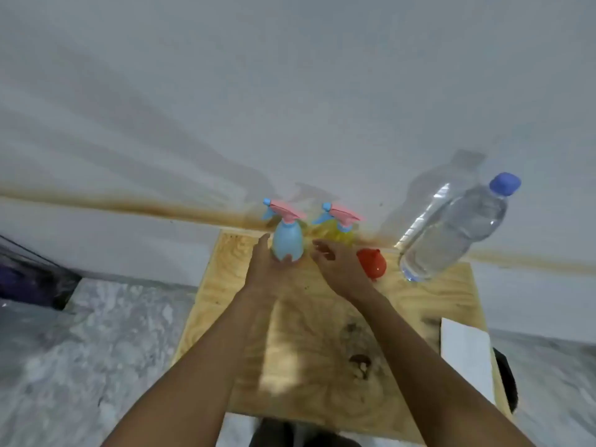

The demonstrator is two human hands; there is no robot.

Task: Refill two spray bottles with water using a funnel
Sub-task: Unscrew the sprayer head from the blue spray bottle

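Two spray bottles, one blue (pixel 286 243) and one yellow (pixel 335 232), one red funnel (pixel 372 263), one water bottle (pixel 451 230), one white sheet (pixel 466 353).

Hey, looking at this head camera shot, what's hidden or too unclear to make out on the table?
- Yellow spray bottle: lower body hidden behind the right hand; fill level unreadable.
- Blue spray bottle: base covered by the left hand; opaque, so contents unknown.
- Red funnel: partly behind the right hand, spout not visible.
- White sheet: motion blur, any print illegible.
- Wooden table: near edge hidden by the forearms.
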